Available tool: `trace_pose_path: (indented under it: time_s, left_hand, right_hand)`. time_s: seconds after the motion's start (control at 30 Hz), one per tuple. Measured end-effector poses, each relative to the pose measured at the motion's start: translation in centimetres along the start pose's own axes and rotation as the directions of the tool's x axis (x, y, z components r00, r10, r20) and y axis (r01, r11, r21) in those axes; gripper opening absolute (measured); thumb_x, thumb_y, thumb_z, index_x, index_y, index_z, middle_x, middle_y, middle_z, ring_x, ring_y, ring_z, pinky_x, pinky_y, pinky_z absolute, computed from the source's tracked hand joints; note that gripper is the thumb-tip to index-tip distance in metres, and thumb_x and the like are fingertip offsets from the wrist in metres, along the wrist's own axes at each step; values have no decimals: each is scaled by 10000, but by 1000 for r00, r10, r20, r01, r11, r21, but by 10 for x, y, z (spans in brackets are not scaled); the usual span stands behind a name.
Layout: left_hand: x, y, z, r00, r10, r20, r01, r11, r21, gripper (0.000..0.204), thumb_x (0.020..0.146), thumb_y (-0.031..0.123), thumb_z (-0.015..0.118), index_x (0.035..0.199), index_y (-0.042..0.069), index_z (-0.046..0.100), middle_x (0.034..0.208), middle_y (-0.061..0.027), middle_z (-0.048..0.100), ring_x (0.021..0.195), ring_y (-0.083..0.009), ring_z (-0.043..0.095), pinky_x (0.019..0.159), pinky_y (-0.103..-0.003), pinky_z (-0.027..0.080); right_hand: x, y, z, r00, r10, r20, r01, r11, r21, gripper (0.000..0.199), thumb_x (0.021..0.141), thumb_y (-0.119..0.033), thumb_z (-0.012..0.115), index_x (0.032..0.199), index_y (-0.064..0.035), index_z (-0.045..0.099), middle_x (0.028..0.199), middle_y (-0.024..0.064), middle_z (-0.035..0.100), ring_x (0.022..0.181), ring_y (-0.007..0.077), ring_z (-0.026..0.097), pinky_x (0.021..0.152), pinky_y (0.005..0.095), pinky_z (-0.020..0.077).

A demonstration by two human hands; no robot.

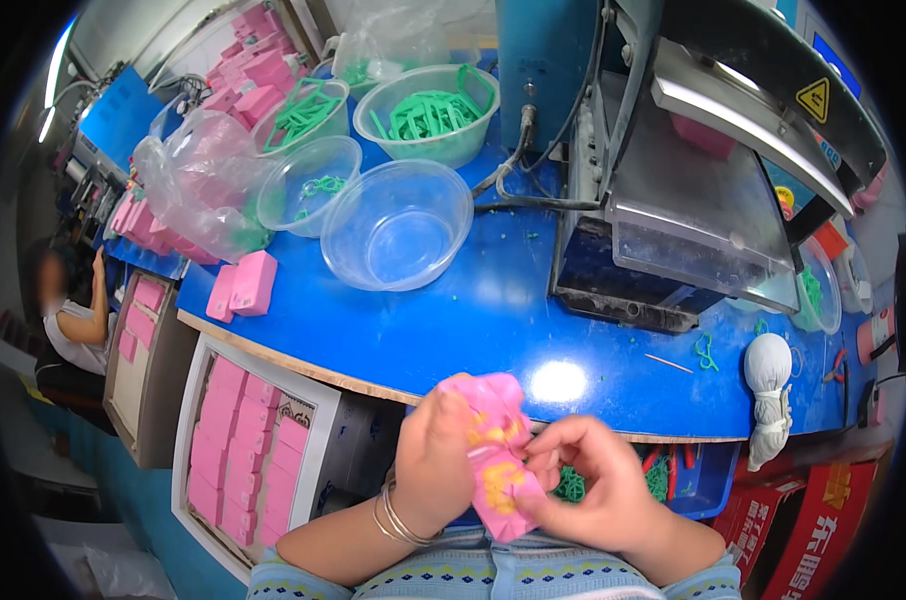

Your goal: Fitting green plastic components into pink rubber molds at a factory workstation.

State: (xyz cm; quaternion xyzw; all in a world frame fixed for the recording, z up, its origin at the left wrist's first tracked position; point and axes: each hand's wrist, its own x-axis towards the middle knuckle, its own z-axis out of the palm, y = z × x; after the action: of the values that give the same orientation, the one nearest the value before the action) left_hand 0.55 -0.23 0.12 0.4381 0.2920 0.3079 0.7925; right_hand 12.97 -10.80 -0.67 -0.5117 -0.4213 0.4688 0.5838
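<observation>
Both hands meet just below the front edge of the blue table (443, 320). My left hand (435, 455) and my right hand (593, 480) grip a crumpled pink wrapper with yellow print (495, 455) between them, held over my lap. Bangles ring my left wrist. Green plastic pieces (571, 485) show behind my right hand in a blue tray (703, 480) under the table.
Several clear bowls stand on the table: an empty one (398, 225), others with green plastic parts (428, 110). A machine with a clear hood (693, 200) sits at right. Pink boxes (243, 285) lie at left; a carton of pink boxes (243, 450) is below. Another person (68, 320) sits far left.
</observation>
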Motion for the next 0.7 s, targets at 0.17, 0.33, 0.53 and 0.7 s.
trace_pose_path:
  time_s: [0.17,0.33,0.53,0.7]
  left_hand:
    - [-2,-10,-6,929,330,167,-369,798,477,579,938,486,260,903,-37,505,781,-108,553,683,-150,551,596,-273,452]
    - [-3,-9,-3,941,284,183,-335,855,397,530,954,436,257,895,-33,496,787,-102,544,674,-142,539,587,-271,442]
    - [-6,-6,7,994,102,42,-109,966,234,486,957,425,262,928,-12,473,799,-99,543,679,-146,539,606,-278,452]
    - [-3,-12,-2,991,59,119,-78,984,161,430,951,439,287,951,29,419,805,-84,524,716,-143,533,651,-284,455]
  right_hand:
    - [9,2,-4,995,83,-63,-81,996,26,228,732,-13,686,911,-23,544,693,-3,535,592,55,473,544,194,389]
    - [13,-4,-2,956,-289,-51,252,897,-364,152,708,21,666,814,-26,569,670,28,543,567,98,508,496,217,402]
    - [11,3,-2,914,-405,30,378,819,-432,180,710,25,664,864,-21,582,752,55,559,595,123,522,521,235,423]
    - [10,7,-1,990,-109,-94,103,992,-70,187,742,-28,687,893,-11,577,905,81,541,744,127,511,661,231,430]
